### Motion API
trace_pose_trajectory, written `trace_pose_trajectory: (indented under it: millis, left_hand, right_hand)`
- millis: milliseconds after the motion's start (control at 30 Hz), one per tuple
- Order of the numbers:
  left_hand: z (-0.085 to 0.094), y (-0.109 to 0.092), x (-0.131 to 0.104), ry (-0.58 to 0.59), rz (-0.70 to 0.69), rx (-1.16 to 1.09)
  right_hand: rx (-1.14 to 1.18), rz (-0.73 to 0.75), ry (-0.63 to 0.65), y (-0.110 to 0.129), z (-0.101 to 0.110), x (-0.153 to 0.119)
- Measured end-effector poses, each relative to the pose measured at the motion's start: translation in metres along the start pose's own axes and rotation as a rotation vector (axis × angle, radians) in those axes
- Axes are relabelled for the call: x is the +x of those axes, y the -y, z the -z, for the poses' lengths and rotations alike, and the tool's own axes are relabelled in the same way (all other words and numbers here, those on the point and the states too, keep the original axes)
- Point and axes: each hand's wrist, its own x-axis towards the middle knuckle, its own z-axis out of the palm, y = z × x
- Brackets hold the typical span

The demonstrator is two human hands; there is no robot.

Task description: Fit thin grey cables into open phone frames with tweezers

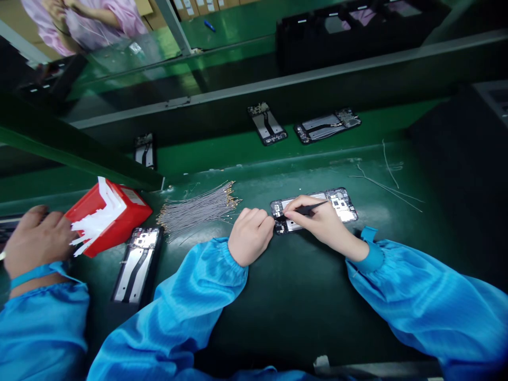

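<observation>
An opened phone body (342,203) lies flat on the green bench, circuit board at its right end. Black tweezers (311,208) are pinched in my right hand (323,222), their tips pointing down at the phone's left end. My left hand (252,235) is closed against that same end, with fingers curled; whatever they grip is hidden. To the left of it, a bundle of thin grey cables (198,210) with gold-coloured ends is spread on the bench. A few loose cables (391,189) lie to the right of the phone.
A co-worker's hand (37,241) is at far left beside a red box (129,214) with white strips. Another phone body (135,270) lies near it. Behind are more phone bodies (266,124) (329,126) (145,151). A green post (79,140) and dark block (456,159) flank the bench.
</observation>
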Motion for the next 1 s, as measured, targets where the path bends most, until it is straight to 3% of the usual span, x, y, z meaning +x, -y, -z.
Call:
trace_pose_trajectory:
  millis: [233,567,733,867,933,1000]
  left_hand:
    - [0.0,-0.001,0.0,-0.007,-0.011,0.027]
    - [0.002,0.0,0.002,-0.04,-0.038,0.018]
    - [0.002,0.0,0.002,-0.015,-0.021,-0.005]
    - [0.004,0.008,0.003,0.04,-0.003,-0.084]
    - [0.008,0.015,0.003,0.083,-0.011,-0.134]
    - [0.012,0.021,0.004,0.118,-0.055,-0.152]
  right_hand:
    - [0.005,0.014,0.006,0.001,0.0,0.0]
    - [-0.279,0.352,0.131,0.008,-0.001,-0.005]
    - [-0.374,0.382,0.171,0.011,-0.006,-0.002]
    - [-0.283,0.348,0.171,0.011,-0.006,0.0]
    - [-0.203,0.289,0.114,0.01,0.004,-0.003]
    - [-0.193,0.205,-0.052,0.007,0.022,-0.009]
